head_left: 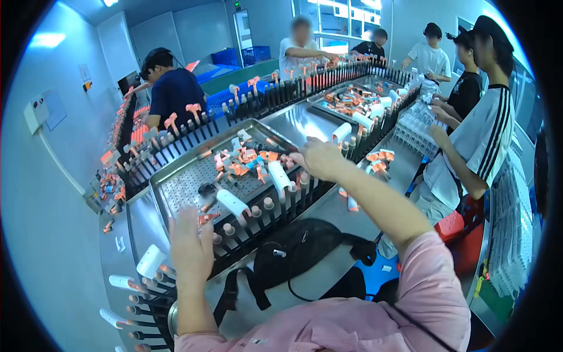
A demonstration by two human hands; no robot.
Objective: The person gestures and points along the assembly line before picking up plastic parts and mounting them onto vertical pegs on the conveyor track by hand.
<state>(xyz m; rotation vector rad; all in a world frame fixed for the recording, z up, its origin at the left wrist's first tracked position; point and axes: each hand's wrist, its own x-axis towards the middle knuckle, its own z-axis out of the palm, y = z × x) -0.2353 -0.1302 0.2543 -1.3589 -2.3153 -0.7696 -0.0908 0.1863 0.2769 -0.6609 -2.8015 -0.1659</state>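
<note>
My left hand (190,249) is raised at the near left end of the peg rack, fingers pointing up and thumb apart, with nothing visible in it. My right hand (322,159) reaches across the rack to the right edge of the perforated metal tray (179,189). Its fingers curl together there, and what they hold, if anything, is hidden. Small orange, pink, grey and blue plastic parts (249,161) lie heaped in that tray. Between my hands, white curved covers (233,203) sit on the black pegs (258,226) of the rack, beside bare rounded peg tips.
A black bag (299,249) with straps lies on the metal bench close to me. Another parts tray (352,100) stands farther back. White plastic trays (417,129) are at the right. Several people work around the conveyor, one in a striped-sleeve shirt (489,132) nearby at right.
</note>
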